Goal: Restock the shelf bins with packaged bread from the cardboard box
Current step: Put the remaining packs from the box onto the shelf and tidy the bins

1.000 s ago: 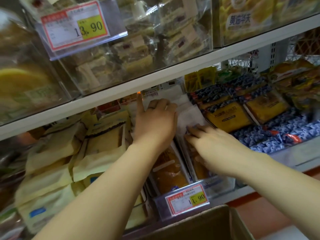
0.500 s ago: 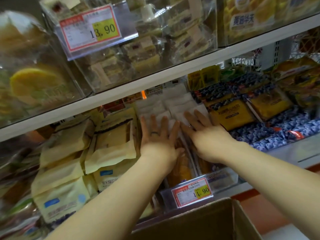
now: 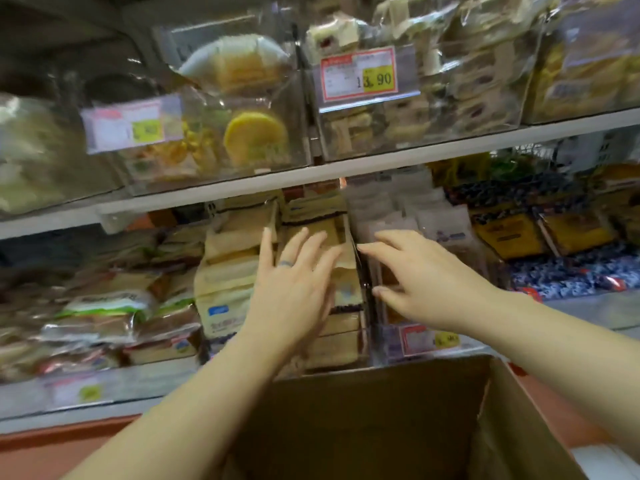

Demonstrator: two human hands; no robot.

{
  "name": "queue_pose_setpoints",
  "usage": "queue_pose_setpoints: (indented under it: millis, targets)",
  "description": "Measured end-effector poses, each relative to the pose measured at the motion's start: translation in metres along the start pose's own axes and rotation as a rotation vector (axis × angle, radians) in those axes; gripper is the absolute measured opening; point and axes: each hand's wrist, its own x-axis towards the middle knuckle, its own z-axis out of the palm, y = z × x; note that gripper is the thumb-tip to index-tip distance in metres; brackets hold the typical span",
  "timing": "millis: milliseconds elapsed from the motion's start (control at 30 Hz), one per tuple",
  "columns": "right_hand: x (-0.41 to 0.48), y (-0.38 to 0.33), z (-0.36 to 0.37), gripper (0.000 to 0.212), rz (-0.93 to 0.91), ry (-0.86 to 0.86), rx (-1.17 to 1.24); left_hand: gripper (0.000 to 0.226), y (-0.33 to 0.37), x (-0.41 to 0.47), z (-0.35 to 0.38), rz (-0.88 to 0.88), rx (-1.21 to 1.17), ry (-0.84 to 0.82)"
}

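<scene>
Grips wide open, empty: holding left hand (image 3: 294, 292) and right hand (image 3: 429, 285) over bread packs (image 3: 348, 289) at twelve o'clock from cardboard box (image 3: 363, 410); likely soft, crushable, needing edge holds.

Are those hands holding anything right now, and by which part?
Nothing is held. The left hand and the right hand are both open, fingers spread, reaching over the bread packs on the lower shelf.

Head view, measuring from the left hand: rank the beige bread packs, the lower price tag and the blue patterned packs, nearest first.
1. Beige bread packs: directly under the fingers of the left hand.
2. Lower price tag: on the front of the next bin, down to the right.
3. Blue patterned packs: far right of the same shelf.
</scene>
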Motion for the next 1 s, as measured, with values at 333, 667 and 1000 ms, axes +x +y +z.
queue_pose_setpoints:
  millis: [333,667,1000]
  targets:
    - [0.072,-0.046,0.034,0.067,0.0,-0.109,-0.175,0.061,-0.094,-0.024,0.0,-0.329,-0.159,-0.091]
    - [0.075,-0.035,0.032,0.058,0.012,-0.222,-0.126,0.052,-0.126,0.015,0.021,-0.5,-0.527,-0.3]
    - [0.14,-0.072,0.028,0.065,0.072,-0.089,0.35,0.025,-0.126,0.019,0.032,-0.608,-0.714,0.175]
